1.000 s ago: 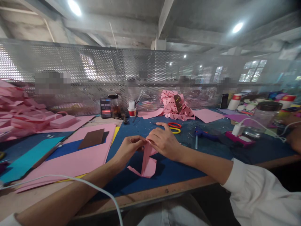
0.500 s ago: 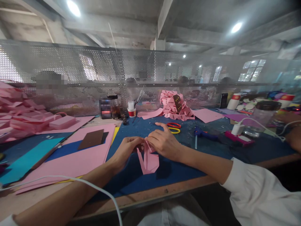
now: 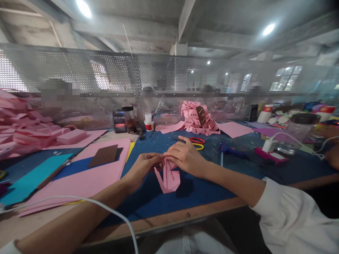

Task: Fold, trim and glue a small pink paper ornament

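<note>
Both my hands pinch a folded piece of pink paper (image 3: 171, 181) just above the blue mat (image 3: 148, 208). My left hand (image 3: 144, 169) closes on its upper left edge, thumb and fingers together. From the right, my right hand (image 3: 186, 157) presses the top of the fold, with its index finger raised a little. The piece hangs below the fingertips with angled flaps and a narrow strip on its left side. Its upper part is hidden by my fingers. Scissors (image 3: 197, 144) with red and yellow handles lie just beyond my right hand.
Pink paper sheets (image 3: 90, 183) and a heap of pink pieces (image 3: 26, 130) lie left. A dotted pink paper model (image 3: 197, 120) stands behind. A blue glue gun (image 3: 233, 151), a magenta power strip (image 3: 271, 156) and a clear jar (image 3: 293, 134) are right. A white cable (image 3: 116, 213) crosses my left forearm.
Hands and pink paper stay in nearly the same place, with only a slight shift of the fingers. The whole view has moved a touch.
</note>
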A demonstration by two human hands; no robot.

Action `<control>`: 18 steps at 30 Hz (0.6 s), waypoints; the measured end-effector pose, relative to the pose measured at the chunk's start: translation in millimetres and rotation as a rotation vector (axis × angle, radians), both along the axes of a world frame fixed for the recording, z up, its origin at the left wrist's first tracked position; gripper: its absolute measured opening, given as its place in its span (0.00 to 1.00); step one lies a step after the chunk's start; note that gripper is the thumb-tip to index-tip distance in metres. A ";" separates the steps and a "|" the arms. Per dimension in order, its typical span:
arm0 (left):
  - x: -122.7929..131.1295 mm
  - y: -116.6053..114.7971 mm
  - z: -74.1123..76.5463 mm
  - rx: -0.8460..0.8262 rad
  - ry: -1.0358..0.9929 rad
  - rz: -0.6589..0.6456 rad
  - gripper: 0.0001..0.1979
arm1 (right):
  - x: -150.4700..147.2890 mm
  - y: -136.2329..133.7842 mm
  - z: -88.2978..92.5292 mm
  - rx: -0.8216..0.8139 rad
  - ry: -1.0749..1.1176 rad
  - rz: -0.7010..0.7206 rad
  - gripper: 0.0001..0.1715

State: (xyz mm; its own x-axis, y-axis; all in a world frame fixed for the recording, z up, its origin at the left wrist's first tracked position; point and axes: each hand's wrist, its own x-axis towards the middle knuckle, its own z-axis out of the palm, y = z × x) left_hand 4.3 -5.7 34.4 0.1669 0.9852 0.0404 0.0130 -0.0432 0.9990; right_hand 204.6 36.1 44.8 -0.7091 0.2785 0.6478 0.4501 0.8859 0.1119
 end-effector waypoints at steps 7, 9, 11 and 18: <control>1.1 1.5 0.8 -0.066 -0.038 -0.041 0.18 | -0.9 0.8 -2.3 -0.101 0.035 -0.019 0.14; 0.4 1.6 1.2 -0.061 -0.031 -0.060 0.20 | -0.9 0.9 -3.0 -0.120 0.047 -0.026 0.14; -0.3 1.4 1.4 -0.054 -0.018 -0.096 0.20 | -0.9 1.5 -3.2 -0.143 0.065 -0.024 0.14; 2.2 0.8 2.7 -0.036 0.033 -0.149 0.21 | -0.6 8.5 -0.4 -0.377 0.195 0.034 0.11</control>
